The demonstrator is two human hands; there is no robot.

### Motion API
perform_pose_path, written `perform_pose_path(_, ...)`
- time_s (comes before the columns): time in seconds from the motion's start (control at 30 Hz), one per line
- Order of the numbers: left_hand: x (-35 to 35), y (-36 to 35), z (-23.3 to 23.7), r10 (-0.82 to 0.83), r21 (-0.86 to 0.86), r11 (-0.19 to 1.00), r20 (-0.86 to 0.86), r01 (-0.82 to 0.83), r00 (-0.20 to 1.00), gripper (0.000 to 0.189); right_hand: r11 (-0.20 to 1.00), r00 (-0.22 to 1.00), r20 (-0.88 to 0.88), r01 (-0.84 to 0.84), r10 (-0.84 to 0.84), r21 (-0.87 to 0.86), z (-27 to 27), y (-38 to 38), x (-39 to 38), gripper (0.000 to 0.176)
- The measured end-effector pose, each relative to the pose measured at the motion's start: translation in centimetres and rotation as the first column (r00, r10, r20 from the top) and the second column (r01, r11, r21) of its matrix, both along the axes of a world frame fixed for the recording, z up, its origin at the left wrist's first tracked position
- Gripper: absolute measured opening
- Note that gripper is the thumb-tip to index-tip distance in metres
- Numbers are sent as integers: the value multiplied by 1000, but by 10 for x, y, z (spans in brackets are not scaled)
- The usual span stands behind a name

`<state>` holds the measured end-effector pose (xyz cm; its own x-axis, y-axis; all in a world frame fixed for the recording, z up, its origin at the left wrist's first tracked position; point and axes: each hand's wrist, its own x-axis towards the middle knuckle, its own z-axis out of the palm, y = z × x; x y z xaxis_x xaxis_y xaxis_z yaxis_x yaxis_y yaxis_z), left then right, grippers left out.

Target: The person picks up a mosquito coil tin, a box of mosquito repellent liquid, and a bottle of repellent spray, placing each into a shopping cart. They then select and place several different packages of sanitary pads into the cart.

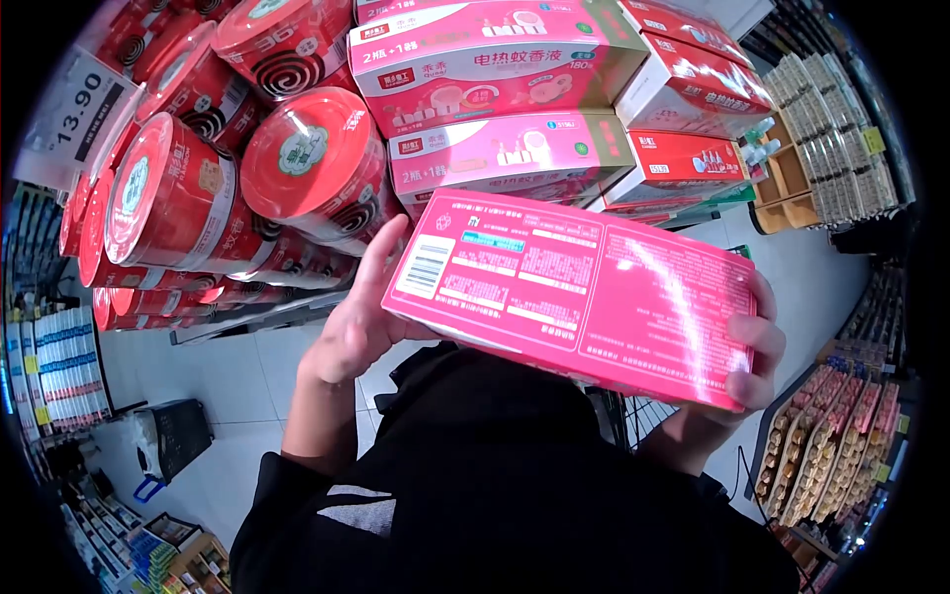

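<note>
A pink box of mosquito repellent liquid (515, 287) is held up in front of my chest, tilted down to the right. Its back, with a barcode and small print, faces me. My left hand (346, 332) grips the left end, thumb raised along the edge and the other fingers mostly hidden beneath. Around the right end curl the fingers of my right hand (757, 346); its palm is behind the box. Just beyond are stacked pink boxes (495, 74) of similar design, with red boxes (693, 89) to their right.
Red tubs of mosquito coils (312, 153) are piled at the upper left beside a price tag (79, 109) reading 13.90. A dark shopping basket (178, 441) stands on the tiled floor (242, 371). Racks of packaged goods (826, 436) line the right side.
</note>
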<state>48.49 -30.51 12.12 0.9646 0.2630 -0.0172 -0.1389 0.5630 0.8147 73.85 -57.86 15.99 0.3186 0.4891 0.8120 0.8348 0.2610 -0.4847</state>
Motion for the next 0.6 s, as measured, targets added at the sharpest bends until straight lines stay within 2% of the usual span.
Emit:
perform_pose_path(0.03, 2, -2, -2, 18, 37, 999, -95, -15, 995, 122, 999, 996, -79, -31, 30, -9, 4, 5, -11, 18)
perform_pose_path(0.07, 3, -4, -13, 17, -91, 996, -33, -19, 999, 114, 999, 996, -83, -33, 32, -11, 2, 4, -10, 18)
perform_pose_path(0.13, 3, -2, -14, 28, -55, 998, -165, -37, 986, 100, 989, 989, -23, -143, 144, 42, -5, -1, -7, 15)
perform_pose_path(0.17, 4, -3, -12, 27, -57, 998, -166, -37, 986, 100, 989, 989, -24, -143, 144, 40, -4, -2, -9, 15)
perform_pose_path(0.2, 8, -5, -2, 24, -57, 998, -239, -39, 971, 94, 992, 960, -246, -125, 130, 34, 1, -3, -12, 29)
perform_pose_path(0.23, 11, -6, 4, 19, -57, 998, -310, -38, 950, 88, 994, 884, -455, -108, 107, 24, 8, -3, -17, 45)
perform_pose_path(0.27, 13, -9, 6, 15, -56, 998, -308, -34, 951, 88, 996, 764, -641, -92, 78, 12, 16, -1, -21, 62)
perform_pose_path(0.3, 15, -11, 7, 86, -24, 995, -257, -95, 962, 88, 998, 412, -911, 41, 33, 55, 31, 7, -28, 110)
perform_pose_path(0.33, 16, -13, 8, 155, 5, 988, -206, -157, 966, 88, 997, 413, -910, 46, 32, 56, 18, -5, -16, 110)
perform_pose_path(0.37, 15, -11, 7, 181, 54, 983, -209, -173, 961, 95, 983, 752, -647, -184, 127, -20, -6, -26, 7, 115)
perform_pose_path(0.4, 17, -11, 8, 175, 54, 984, -206, -168, 963, 95, 918, 916, -273, -350, 293, -189, -10, -25, 17, 119)
perform_pose_path(0.43, 19, -13, 10, 239, 147, 964, -131, -220, 962, 100, 881, 855, -335, -457, 396, -125, -15, -26, 18, 130)
perform_pose_path(0.47, 20, -15, 11, 294, 233, 933, -50, -275, 954, 106, 882, 856, -337, -453, 392, -126, -18, -27, 15, 130)
perform_pose_path(0.5, 19, -15, 11, 293, 223, 936, -64, -273, 954, 116, 909, 819, -450, -415, 355, -38, -20, -24, 11, 133)
perform_pose_path(0.53, 19, -16, 10, 290, 224, 937, -65, -269, 955, 116, 931, 764, -558, -363, 325, 45, -21, -22, 7, 137)
perform_pose_path(0.57, 19, -18, 8, 291, 254, 928, -39, -272, 956, 119, 933, 765, -559, -357, 321, 47, -20, -21, 4, 137)
perform_pose_path(0.6, 19, -19, 8, 287, 283, 920, -13, -272, 958, 122, 970, 751, -634, -244, 185, -7, -17, -21, 0, 138)
